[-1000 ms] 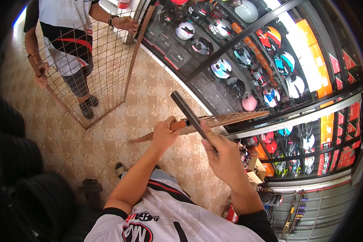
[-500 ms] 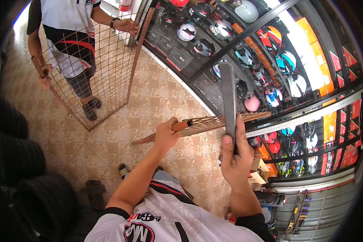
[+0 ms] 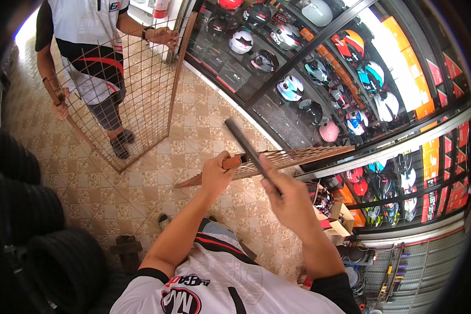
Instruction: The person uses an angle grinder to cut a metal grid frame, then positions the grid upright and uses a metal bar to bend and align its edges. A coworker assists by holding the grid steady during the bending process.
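My left hand (image 3: 217, 174) grips the edge of a brown wire mesh panel (image 3: 293, 157) that I see nearly edge-on, stretching right toward the shelves. My right hand (image 3: 290, 196) holds a dark flat bar (image 3: 246, 146) that slants up and left across the panel's edge. Across the tiled floor another person (image 3: 91, 57) holds a second mesh panel (image 3: 141, 99) upright with both hands.
Glass-fronted black shelves (image 3: 319, 57) full of coloured helmets run along the right. Black tyres (image 3: 31, 209) are stacked at the left. A small cardboard box (image 3: 340, 220) sits near the lower shelves. Patterned floor tiles (image 3: 204, 115) lie between me and the other person.
The dark bar in my right hand swung from slanted to upright and back to slanted up-left. My left hand stayed on the mesh panel. The other person barely moved.
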`<state>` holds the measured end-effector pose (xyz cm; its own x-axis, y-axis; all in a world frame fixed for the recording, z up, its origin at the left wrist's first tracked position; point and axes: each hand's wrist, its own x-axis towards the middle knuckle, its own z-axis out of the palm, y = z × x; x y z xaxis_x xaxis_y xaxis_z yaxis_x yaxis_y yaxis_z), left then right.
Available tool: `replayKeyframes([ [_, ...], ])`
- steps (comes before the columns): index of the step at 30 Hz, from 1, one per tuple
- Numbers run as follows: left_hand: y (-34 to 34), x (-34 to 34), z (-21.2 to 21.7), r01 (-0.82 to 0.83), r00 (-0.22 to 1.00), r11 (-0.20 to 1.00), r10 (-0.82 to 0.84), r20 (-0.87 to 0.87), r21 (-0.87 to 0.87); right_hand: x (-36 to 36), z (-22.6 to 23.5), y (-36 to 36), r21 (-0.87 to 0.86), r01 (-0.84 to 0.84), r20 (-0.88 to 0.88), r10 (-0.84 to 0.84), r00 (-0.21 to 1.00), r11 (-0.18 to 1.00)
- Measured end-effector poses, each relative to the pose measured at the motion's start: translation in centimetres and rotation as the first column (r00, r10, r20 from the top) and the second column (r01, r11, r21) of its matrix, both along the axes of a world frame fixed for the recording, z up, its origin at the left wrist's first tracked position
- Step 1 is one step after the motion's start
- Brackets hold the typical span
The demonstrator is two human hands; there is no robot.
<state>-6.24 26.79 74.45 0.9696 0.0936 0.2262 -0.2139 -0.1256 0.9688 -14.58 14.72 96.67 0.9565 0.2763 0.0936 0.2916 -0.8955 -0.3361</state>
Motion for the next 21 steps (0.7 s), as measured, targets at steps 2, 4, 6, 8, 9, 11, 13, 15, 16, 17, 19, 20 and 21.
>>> replayKeyframes([
  [2,0.2,0.2,-0.1,0.023,0.999,0.999,-0.021,-0.05,0.037,0.3,0.4,-0.1,0.194,-0.02,0.121,-0.004,0.993,0.981],
  [4,0.3,0.4,-0.3,-0.013,1.0,1.0,0.013,0.018,0.004,0.4,0.9,0.1,0.188,-0.123,0.289,0.065,0.955,0.974],
  [6,0.0,0.5,-0.4,-0.012,0.999,0.999,0.013,0.046,-0.031,-0.5,1.9,0.5,0.186,-0.157,0.341,0.086,0.936,0.97],
  [8,-0.3,0.8,-0.4,0.016,0.998,0.996,-0.009,0.069,-0.091,0.8,3.5,0.6,-0.033,-0.343,0.394,0.328,0.858,0.939],
  [9,-0.4,0.6,-0.6,0.004,0.996,0.998,0.002,0.087,-0.067,0.9,4.9,0.4,-0.167,-0.371,0.335,0.407,0.85,0.913],
  [11,-0.4,0.4,-0.8,-0.047,0.988,0.999,0.043,0.146,0.018,1.6,5.5,0.9,-0.312,-0.399,0.32,0.491,0.811,0.862],
  [13,-0.4,0.4,-1.1,-0.025,0.99,0.999,0.03,0.137,-0.037,1.6,6.6,0.7,-0.55,-0.341,0.1,0.465,0.88,0.762],
  [15,-0.4,0.6,-1.2,0.0,0.995,1.0,0.0,0.098,-0.004,1.6,7.3,0.1,-0.684,-0.302,-0.049,0.371,0.927,0.664],
  [16,-0.2,0.6,-1.3,0.044,0.998,0.998,-0.047,0.052,0.045,0.8,7.8,-0.2,-0.672,-0.29,-0.046,0.354,0.934,0.681],
  [17,-0.3,0.9,-1.1,0.077,0.997,0.994,-0.078,0.006,0.081,-0.3,8.7,-0.8,-0.669,-0.287,-0.045,0.347,0.937,0.686],
  [19,-0.2,0.8,-1.1,0.015,0.999,1.0,-0.014,-0.029,0.023,-2.3,9.6,-2.8,-0.58,-0.307,-0.031,0.356,0.934,0.754],
  [20,-0.3,0.5,-1.2,-0.026,1.0,1.0,0.026,0.003,0.0,-3.5,8.2,-4.0,-0.466,-0.262,0.005,0.299,0.954,0.845],
  [21,-0.5,0.7,-1.2,-0.064,0.994,0.997,0.068,-0.086,0.052,-4.9,6.0,-5.6,-0.346,-0.188,0.048,0.217,0.975,0.919],
])
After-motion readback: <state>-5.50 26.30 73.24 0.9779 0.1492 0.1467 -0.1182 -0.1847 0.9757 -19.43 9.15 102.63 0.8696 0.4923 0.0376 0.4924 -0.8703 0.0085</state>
